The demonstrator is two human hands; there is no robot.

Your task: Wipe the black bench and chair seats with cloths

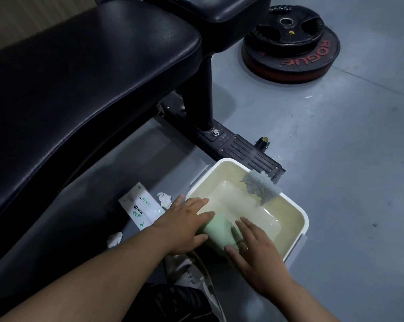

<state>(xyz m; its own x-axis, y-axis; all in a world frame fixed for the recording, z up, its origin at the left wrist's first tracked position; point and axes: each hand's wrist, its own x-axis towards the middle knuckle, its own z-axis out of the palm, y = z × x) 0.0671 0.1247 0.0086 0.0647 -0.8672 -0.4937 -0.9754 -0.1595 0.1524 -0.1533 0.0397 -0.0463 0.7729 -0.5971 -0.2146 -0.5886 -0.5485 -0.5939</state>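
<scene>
Black bench (80, 73) fills upper left, padded seat glossy, running diagonal; second black pad (222, 10) butts its far end at top. Bench frame (222, 138) with foot plate sits on grey floor (347, 140) under the seat. Two stacked weight plates (291, 43) lie flat on floor upper right, well apart from the bench.

White tub (298, 219) on floor, near the frame's foot, holds murky water. Grey cloth (261, 185) hangs over tub's far rim, part dipping inside. Green cloth (219, 231) at tub's near corner, between both hands.

Left hand (184, 226) flat on green cloth's left side, fingers spread loosely, thumb under the edge. Right hand (256, 247) presses its right side, fingers extended and slightly apart. Neither closed around it.

Tissue pack (142, 208) on floor just left of tub. Crumpled tissues (115, 239) beside it.
</scene>
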